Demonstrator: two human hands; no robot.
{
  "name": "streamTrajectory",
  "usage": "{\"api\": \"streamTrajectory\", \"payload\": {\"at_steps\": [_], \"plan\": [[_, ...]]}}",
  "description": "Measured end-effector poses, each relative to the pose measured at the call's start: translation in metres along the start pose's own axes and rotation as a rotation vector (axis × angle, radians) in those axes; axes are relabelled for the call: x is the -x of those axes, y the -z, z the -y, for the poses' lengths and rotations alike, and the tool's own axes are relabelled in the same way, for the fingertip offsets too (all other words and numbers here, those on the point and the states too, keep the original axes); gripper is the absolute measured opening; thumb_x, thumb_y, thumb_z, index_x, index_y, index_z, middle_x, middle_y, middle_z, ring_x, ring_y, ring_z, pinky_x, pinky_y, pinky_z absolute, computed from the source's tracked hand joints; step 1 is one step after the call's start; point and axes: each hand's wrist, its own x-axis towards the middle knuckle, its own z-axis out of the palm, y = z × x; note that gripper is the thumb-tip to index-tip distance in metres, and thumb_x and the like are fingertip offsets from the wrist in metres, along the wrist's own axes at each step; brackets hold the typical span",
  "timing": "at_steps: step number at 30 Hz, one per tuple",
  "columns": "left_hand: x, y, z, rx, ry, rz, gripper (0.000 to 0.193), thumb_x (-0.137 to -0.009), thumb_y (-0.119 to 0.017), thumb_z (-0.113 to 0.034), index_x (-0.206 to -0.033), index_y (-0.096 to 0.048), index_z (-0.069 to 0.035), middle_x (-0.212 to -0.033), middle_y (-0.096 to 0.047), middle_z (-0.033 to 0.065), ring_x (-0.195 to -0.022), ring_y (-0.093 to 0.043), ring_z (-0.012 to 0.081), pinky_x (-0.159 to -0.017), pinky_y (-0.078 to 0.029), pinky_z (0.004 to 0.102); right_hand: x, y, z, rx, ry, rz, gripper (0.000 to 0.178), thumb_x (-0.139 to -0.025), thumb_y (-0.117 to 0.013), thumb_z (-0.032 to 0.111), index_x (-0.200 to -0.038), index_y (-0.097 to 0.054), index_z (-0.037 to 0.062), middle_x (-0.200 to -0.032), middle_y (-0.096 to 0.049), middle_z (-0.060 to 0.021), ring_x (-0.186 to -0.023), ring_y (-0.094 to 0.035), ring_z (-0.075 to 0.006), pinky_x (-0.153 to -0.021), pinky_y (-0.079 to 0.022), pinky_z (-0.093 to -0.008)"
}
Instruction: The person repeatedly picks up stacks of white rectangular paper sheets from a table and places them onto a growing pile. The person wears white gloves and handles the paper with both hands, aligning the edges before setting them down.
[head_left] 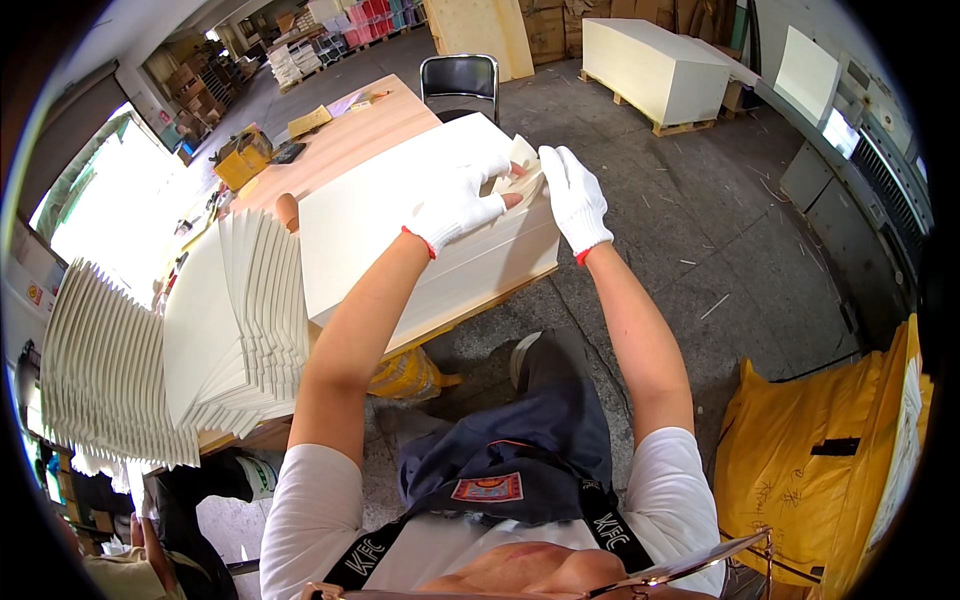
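Both my hands wear white knit gloves with red cuffs and meet at the right-hand corner of a tall stack of large white sheets (375, 205). My left hand (455, 207) lies over the stack's top, thumb and forefinger apart, bare fingertips beside some bent-up sheet corners (522, 168). My right hand (575, 197) is stretched out along the stack's right edge, fingers straight and side by side, next to the same corners. Whether the right thumb touches the sheets is hidden.
Fanned white sheets (115, 365) stand at the left. Behind the stack, a wooden table (350, 130) holds a yellow box (242, 160). A black chair (460, 85) is beyond. Yellow wrapped bundle (800, 460) lies right; machine (850, 190) stands far right. Another person's hand (150, 545) shows lower left.
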Motion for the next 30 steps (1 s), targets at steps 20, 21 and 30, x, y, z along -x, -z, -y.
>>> {"api": "streamTrajectory", "payload": {"at_steps": [20,21,30], "plan": [[-0.002,-0.004,0.003,-0.037,-0.019,-0.014,0.034,-0.090,-0.073,-0.030,-0.120,-0.065,-0.015,-0.087,-0.070,0.0083,-0.074,-0.066,0.0168,-0.077,-0.053,0.0343,-0.003,-0.001,-0.006,0.021,-0.055,0.048,0.054,-0.103,-0.042,0.057,-0.112,-0.063,0.0078,-0.103,-0.068,-0.0246,-0.098,-0.064,-0.0470,-0.081,-0.048,-0.0533],[-0.003,-0.004,0.005,-0.035,-0.031,-0.018,0.034,-0.091,-0.073,-0.030,-0.120,-0.065,-0.015,-0.087,-0.070,0.0083,-0.074,-0.066,0.0167,-0.077,-0.053,0.0342,-0.003,-0.001,-0.007,0.022,-0.075,0.058,0.055,-0.102,-0.042,0.057,-0.113,-0.063,0.0078,-0.104,-0.069,-0.0246,-0.098,-0.064,-0.0469,-0.081,-0.048,-0.0532],[-0.006,-0.009,0.013,0.011,-0.117,-0.047,0.027,-0.097,-0.060,-0.021,-0.123,-0.065,-0.016,-0.094,-0.070,0.0108,-0.089,-0.067,0.0199,-0.083,-0.052,0.0342,-0.004,0.000,-0.009,-0.078,-0.096,0.089,0.056,-0.103,-0.044,0.056,-0.108,-0.063,0.0036,-0.100,-0.066,-0.0230,-0.094,-0.064,-0.0426,-0.079,-0.047,-0.0486]]}}
